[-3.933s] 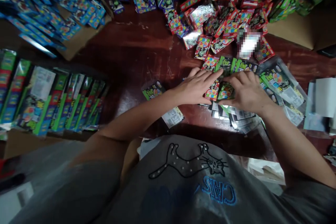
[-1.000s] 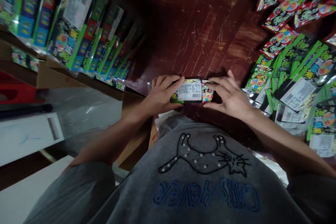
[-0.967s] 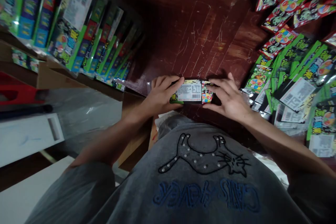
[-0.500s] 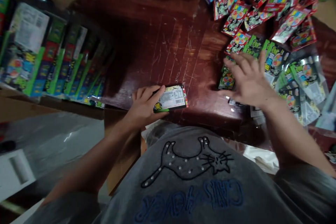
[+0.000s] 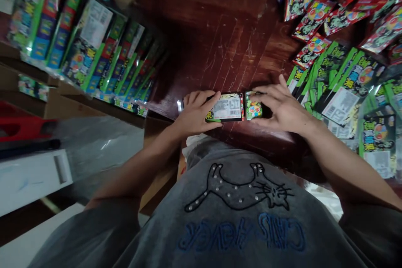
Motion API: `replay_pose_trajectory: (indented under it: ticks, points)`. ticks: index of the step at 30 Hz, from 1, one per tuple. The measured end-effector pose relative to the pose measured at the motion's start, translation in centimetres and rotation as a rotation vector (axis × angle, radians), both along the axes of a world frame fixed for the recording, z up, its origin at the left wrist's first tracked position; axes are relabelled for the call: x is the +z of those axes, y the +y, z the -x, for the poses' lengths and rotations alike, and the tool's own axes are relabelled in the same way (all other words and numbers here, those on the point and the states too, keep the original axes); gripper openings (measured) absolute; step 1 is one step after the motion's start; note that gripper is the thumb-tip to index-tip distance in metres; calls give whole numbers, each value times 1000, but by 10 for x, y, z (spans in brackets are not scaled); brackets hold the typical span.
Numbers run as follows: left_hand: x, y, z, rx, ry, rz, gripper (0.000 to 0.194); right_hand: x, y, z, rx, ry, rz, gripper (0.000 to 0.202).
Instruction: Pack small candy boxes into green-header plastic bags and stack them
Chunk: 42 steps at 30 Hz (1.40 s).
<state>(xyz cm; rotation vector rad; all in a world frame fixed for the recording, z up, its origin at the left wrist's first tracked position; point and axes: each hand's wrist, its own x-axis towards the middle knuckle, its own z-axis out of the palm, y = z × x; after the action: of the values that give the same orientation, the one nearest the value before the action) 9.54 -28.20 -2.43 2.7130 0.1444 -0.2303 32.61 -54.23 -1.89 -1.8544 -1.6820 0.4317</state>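
On the dark red wooden surface (image 5: pixel 204 46), our left hand (image 5: pixel 196 110) grips a flat black box (image 5: pixel 223 108) whose white label (image 5: pixel 230 108) bears a barcode and print too small to read, with red showing at its right end; just beside that end, our right hand (image 5: pixel 279 108) holds a small green box (image 5: pixel 253 106) with a multicoloured design. Upside down on our grey shirt (image 5: pixel 238 197) we read "CATS" in blue. At left, a row of upright black-and-green packs (image 5: pixel 86 56) shows green, red, purple and blue boxes (image 5: pixel 51 21) inside.
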Motion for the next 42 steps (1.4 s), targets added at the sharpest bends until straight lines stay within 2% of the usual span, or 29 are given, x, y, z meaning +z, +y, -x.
replay_pose_trajectory:
  ticks: [3, 8, 12, 16, 21, 27, 29, 32, 35, 38, 42]
  points:
    - [-1, -1, 1, 9, -23, 10, 103, 4, -3, -2, -60, 121, -36, 77]
    - [0, -4, 1, 21, -20, 24, 101, -14, -5, 2, 4, 122, -29, 55]
    - [-1, -3, 0, 16, -11, 28, 104, -26, -3, 0, 43, 31, 69, 50]
    - [-1, -3, 0, 43, -2, 38, 107, -26, 3, 5, 67, 36, 62, 60]
    - [5, -9, 0, 63, -5, 11, 103, -25, -3, 19, -12, 50, 13, 76]
    - [3, -7, -1, -17, -11, 8, 102, -25, -5, 23, 68, -21, 18, 63]
    - [1, -5, 0, -25, -21, 10, 102, -23, -7, 28, -17, -95, 4, 57]
    - [-2, -7, 0, -14, -29, -8, 104, -21, -13, 46, -249, -181, -13, 50]
    - [0, -10, 0, 5, -28, -23, 103, -20, -14, 71, -392, -161, -8, 42]
    - [2, -11, 0, 19, -23, -30, 102, -22, -8, 95, -487, -85, -14, 39]
    - [-2, -11, -3, 19, -24, -20, 103, -29, 6, 115, -488, 7, 6, 44]
